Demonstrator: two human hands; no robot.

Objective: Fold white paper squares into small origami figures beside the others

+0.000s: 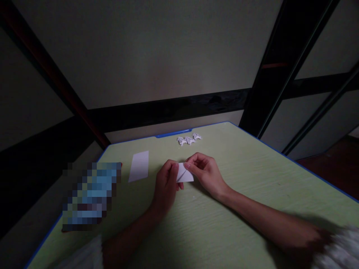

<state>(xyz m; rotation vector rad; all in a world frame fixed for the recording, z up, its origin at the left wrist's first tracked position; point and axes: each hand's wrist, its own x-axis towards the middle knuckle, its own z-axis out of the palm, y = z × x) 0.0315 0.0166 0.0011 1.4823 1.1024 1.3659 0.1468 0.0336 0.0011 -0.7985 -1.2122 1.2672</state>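
A small piece of folded white paper is held above the table between my two hands. My left hand grips its left side, thumb on top and fingers underneath. The thumb and fingers of my right hand pinch its upper right edge. A diagonal crease or flap edge runs across the paper's face. Beyond my hands, three small folded white paper figures sit close together. To the left lies a flat white sheet of paper.
The light green table has a blue edge, with a blue strip at its far side. A blurred-out bluish object lies at the left. Pale panels with dark bands stand right behind the table.
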